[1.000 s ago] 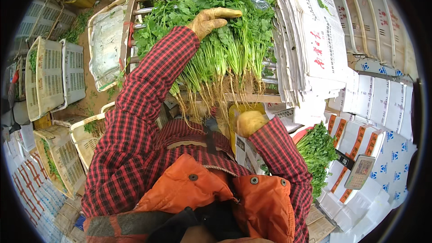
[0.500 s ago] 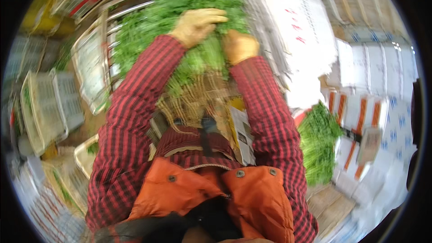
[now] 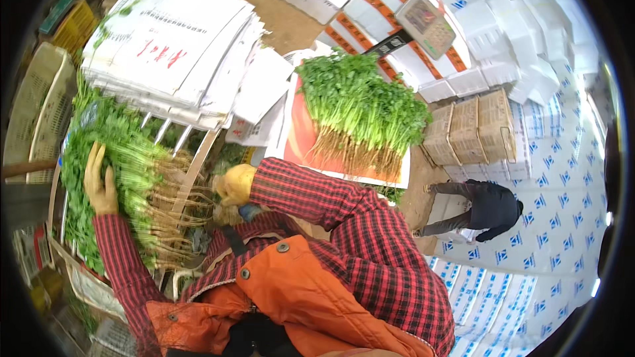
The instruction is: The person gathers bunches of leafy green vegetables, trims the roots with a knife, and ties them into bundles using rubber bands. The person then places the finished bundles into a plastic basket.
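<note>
A slatted surface (image 3: 206, 147) stands on the person's left, and a big heap of leafy greens (image 3: 135, 165) lies on it; one hard tug at the side could make the heap slip off. A tall stack of newspapers (image 3: 165, 46) sits right beside the heap, and its loose sheets could slide down if an arm bumps them. Over to the right, an orange and white sheet (image 3: 297, 135) bears a smaller bunch of greens (image 3: 364, 102), just beside the right sleeve (image 3: 307, 188), so a wide swing might knock that bunch. The left hand (image 3: 101, 188), in a yellow glove, lies on the heap with its fingers (image 3: 96, 158) spread and stretched out, and they do not seem to grip anything; pushing too hard could squash the leaves. The right hand (image 3: 236, 184) is near the root ends, its fingers bent in, but I cannot tell if they hold something. Smallest are the thin roots (image 3: 175, 225), which poke past the rail and might snap if a sleeve drags on them
</note>
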Demonstrator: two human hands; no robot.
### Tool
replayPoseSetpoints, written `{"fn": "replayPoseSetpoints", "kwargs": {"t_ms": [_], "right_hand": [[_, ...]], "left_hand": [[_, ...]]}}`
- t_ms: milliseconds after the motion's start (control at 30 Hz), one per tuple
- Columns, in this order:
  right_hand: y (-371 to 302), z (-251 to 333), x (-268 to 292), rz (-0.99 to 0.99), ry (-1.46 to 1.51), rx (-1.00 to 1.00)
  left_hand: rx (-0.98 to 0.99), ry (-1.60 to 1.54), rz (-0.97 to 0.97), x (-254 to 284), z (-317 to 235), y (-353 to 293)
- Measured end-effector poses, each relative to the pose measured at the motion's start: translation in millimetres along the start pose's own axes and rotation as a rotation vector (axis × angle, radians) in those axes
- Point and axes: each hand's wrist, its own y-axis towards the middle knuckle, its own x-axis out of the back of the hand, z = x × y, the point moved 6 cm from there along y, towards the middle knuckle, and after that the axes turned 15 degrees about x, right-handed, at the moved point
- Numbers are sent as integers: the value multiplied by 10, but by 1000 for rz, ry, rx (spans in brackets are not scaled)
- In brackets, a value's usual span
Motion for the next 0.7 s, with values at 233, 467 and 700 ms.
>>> {"fn": "replayPoseSetpoints", "kwargs": {"t_ms": [233, 467, 700], "right_hand": [[-216, 33, 943, -789, 292, -39], [159, 174, 1020, -535, 146, -134], [577, 380, 909, -526, 255, 25]], "left_hand": [[457, -523, -355, 448, -245, -1846], [935, -776, -251, 107, -83, -2533], [1309, -1072, -223, -233, -118, -2281]]}}
